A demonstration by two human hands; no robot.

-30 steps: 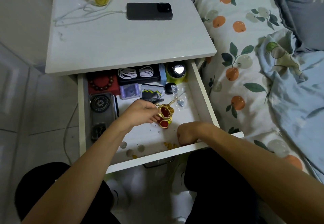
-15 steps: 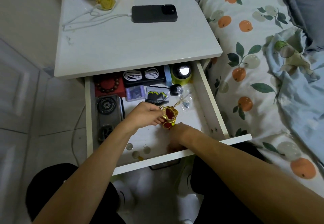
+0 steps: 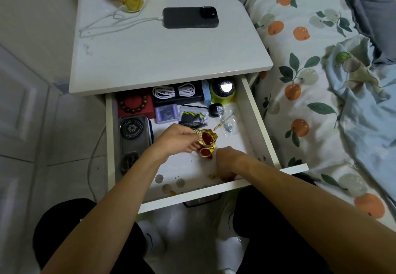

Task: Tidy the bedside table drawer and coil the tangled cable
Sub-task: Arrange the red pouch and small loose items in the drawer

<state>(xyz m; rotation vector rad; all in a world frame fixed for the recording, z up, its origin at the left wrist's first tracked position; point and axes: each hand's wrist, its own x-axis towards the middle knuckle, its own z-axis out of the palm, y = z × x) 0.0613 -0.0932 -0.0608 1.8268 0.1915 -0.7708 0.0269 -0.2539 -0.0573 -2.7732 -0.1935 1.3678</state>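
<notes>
Left hand (image 3: 177, 139): we see it pinching the gold-and-red pouch (image 3: 207, 139) by its rim.
Right hand (image 3: 225, 164): fingers curled down by the drawer (image 3: 257, 123) front; what they pinch, we cannot tell.
Coiled white cable (image 3: 174, 91): beyond the left hand, at the drawer's back.
Coins (image 3: 169, 182): nearer us than the left hand.

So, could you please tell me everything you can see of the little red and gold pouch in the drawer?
The pouch is small, dark red inside with a shiny gold, ruffled rim, and looks like fabric. Its mouth gapes open toward the camera. Gold loops, perhaps its cord, hang below beside a further red part. The left hand pinches it at its left edge, holding it over the white floor of the drawer, near the middle. The right hand is just below and to the right; whether it touches the pouch cannot be told.
</notes>
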